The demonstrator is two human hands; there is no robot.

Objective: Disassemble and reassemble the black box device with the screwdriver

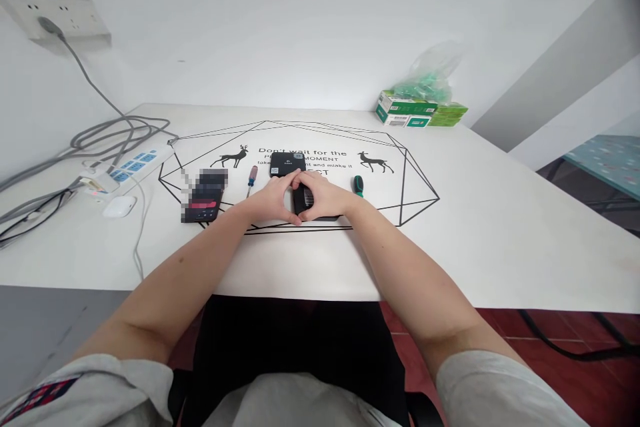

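On the white table my left hand (273, 201) and my right hand (325, 197) meet fingertip to fingertip, thumbs touching too, making a ring. Each hand is curved open, thumb apart from the fingers. A black object with a pale label (302, 199) shows through the ring and partly under my right hand; its kind is hidden. Just beyond the fingers lies a flat black box-like piece (284, 163) with small printing. A screwdriver with a red and blue handle (253, 177) lies left of my left hand. A green-and-black handled tool (358, 185) is beside my right wrist.
A phone (205, 197), partly blurred, lies at left. Beyond it are a power strip (135, 167), looped grey cables (113, 133) and a white earbud case (119, 206). Green-and-white boxes (407, 110) with a plastic bag (430, 77) stand against the wall at back right.
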